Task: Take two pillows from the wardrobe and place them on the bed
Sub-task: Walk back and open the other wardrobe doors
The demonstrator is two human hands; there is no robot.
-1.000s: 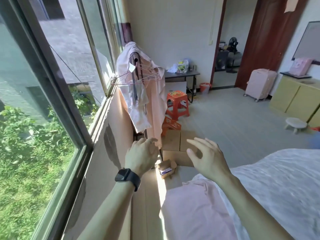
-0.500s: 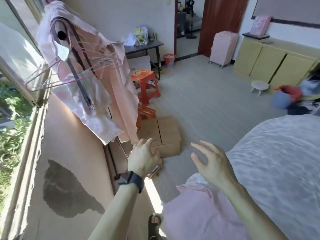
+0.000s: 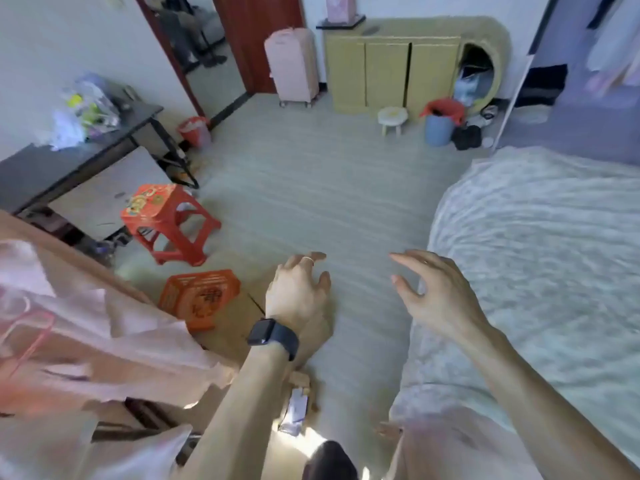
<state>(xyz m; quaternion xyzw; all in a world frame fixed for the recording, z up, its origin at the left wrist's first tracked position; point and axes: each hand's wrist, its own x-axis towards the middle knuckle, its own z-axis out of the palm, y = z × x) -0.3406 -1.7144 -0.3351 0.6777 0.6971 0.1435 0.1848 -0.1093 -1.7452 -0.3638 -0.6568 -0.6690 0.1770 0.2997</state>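
The bed (image 3: 540,258) with its pale patterned cover fills the right side, and a pink cloth (image 3: 446,448) lies on its near corner. At the far right stands the wardrobe (image 3: 588,77), open, with dark and light clothes inside; I see no pillow. My left hand (image 3: 299,292), a dark watch on its wrist, hovers over the floor with loosely curled fingers and holds nothing. My right hand (image 3: 438,292) hangs by the bed's edge, fingers spread and relaxed, empty.
A red plastic stool (image 3: 166,223), an orange crate (image 3: 199,296) and cardboard sit on the floor at left. Pink clothes (image 3: 69,341) hang at near left. Beyond are a dark table (image 3: 69,161), pink suitcase (image 3: 294,67), yellow cabinet (image 3: 391,71), small white stool (image 3: 393,119) and blue bin (image 3: 440,128).
My view has swung right from the window towards the room, bringing the cabinet and wardrobe into sight. Both hands stay raised and empty in front of me.
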